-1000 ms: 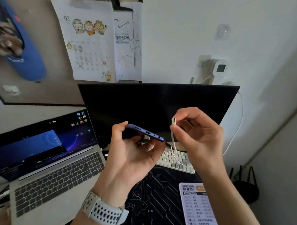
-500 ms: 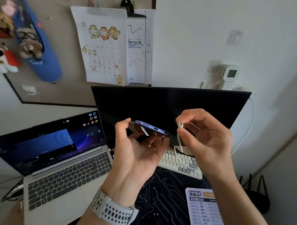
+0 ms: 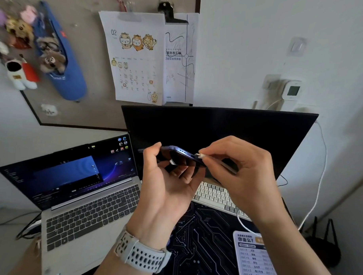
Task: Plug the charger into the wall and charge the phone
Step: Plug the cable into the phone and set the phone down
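left hand [image 3: 167, 179] fingers curled around phone [image 3: 181, 153] | right hand [image 3: 239, 168] fingers pinch cable plug [image 3: 199, 156] (touching phone's bottom edge)

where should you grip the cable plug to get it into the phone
Pinch the plug by its short white housing just behind the metal tip, thumb and forefinger on its flat sides, as the right hand does. Come from the right, in line with the phone, whose port edge faces that way while the left hand holds it. A grip further back on the cable would probably let it flex.
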`<move>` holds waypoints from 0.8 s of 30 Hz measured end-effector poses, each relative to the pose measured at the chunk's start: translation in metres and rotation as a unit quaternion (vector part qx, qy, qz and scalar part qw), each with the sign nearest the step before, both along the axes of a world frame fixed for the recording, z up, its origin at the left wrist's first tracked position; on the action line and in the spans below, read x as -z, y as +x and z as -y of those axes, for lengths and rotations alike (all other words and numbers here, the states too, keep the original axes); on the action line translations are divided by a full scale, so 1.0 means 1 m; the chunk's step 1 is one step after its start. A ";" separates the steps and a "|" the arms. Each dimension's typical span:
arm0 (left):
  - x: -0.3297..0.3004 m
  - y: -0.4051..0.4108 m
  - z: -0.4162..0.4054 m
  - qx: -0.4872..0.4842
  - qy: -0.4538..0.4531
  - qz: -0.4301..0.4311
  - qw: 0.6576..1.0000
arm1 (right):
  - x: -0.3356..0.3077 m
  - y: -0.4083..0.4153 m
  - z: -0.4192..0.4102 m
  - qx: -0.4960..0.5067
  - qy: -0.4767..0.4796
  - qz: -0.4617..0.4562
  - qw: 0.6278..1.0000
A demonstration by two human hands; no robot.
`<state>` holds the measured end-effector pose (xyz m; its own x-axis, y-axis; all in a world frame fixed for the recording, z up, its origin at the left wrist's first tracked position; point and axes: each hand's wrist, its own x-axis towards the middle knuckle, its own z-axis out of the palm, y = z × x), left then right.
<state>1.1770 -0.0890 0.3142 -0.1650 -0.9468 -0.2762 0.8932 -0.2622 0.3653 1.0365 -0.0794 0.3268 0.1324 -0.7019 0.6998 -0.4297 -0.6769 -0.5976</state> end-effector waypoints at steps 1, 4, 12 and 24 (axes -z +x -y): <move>0.000 0.000 0.000 0.001 0.001 0.002 1.000 | -0.001 0.000 0.000 0.004 -0.007 -0.005 1.000; 0.000 -0.001 -0.001 -0.003 -0.001 0.005 1.000 | -0.001 0.002 -0.002 -0.003 -0.009 -0.005 1.000; 0.002 0.000 0.001 -0.034 -0.020 0.005 0.999 | 0.001 0.002 -0.003 -0.003 -0.032 -0.021 0.999; 0.002 0.000 0.001 -0.054 -0.027 0.019 0.998 | -0.001 0.003 -0.003 0.033 -0.070 -0.037 0.996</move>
<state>1.1769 -0.0902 0.3127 -0.0520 -0.9721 -0.2288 0.9006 -0.1447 0.4100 1.0397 -0.0769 0.3276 0.1439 -0.6070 0.7816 -0.5154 -0.7202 -0.4645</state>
